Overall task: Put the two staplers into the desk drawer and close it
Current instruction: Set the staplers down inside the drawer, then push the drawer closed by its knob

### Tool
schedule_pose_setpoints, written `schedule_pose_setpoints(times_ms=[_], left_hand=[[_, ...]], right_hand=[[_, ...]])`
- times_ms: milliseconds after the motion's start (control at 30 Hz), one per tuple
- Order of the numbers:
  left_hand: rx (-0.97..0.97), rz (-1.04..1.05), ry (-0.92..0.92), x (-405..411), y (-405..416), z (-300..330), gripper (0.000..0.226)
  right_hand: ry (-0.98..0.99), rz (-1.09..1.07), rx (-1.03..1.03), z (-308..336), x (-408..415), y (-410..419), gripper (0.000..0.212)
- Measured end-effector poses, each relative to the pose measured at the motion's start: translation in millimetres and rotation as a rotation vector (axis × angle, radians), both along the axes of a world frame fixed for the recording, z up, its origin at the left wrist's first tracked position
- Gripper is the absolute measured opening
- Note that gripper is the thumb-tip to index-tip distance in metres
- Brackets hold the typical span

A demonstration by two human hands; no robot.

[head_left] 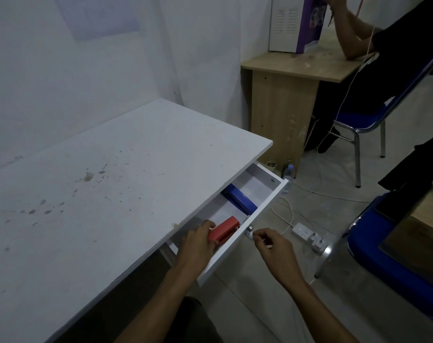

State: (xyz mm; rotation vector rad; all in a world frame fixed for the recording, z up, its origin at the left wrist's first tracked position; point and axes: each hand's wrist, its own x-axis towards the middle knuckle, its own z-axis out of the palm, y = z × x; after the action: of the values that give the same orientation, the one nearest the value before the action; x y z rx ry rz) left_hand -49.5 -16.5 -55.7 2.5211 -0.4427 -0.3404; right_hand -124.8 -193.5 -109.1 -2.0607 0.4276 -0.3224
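Note:
The white desk drawer (245, 233) stands pulled out from under the white desk top (126, 181). A blue stapler (240, 198) lies inside it toward the far end. My left hand (198, 246) reaches into the near end of the drawer and grips a red stapler (224, 230), which is low inside the drawer. My right hand (274, 246) is just outside the drawer front, its fingertips pinched at the small metal knob (249, 229).
The desk top is stained. A power strip (307, 235) and white cables lie on the floor right of the drawer. A water bottle (289, 173) stands by a wooden desk (284, 100). Another person sits on a blue chair (366, 120); a second blue chair (388, 256) is at right.

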Motion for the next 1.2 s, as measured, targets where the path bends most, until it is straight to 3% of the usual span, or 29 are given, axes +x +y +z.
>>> schedule_pose_setpoints(times_ms=[200,367,433,700,900,1200], left_hand=[[-0.063,-0.029,-0.08,-7.6,4.1,13.0,0.042],[-0.102,-0.222,-0.559,-6.7,16.9,42.3,0.045],[-0.05,-0.251,-0.636,6.6,21.4,46.4,0.047],[0.204,-0.196,-0.532,44.9,31.9,33.0,0.07],[0.375,-0.153,-0.514,47.2,26.9,23.0,0.079],[0.371,-0.157,-0.454,51.9,27.2,22.3,0.077]], right_hand=[[0.003,-0.084,0.081,-9.8,-5.0,-0.4,0.011],[0.015,-0.102,0.208,-11.3,-3.9,6.1,0.02],[0.036,-0.094,0.281,-12.4,-1.9,12.2,0.024],[-0.009,-0.117,0.375,-20.8,3.3,22.6,0.009],[-0.001,-0.138,0.45,-30.0,4.7,18.4,0.014],[-0.01,-0.131,0.543,-28.8,11.4,10.2,0.017]])
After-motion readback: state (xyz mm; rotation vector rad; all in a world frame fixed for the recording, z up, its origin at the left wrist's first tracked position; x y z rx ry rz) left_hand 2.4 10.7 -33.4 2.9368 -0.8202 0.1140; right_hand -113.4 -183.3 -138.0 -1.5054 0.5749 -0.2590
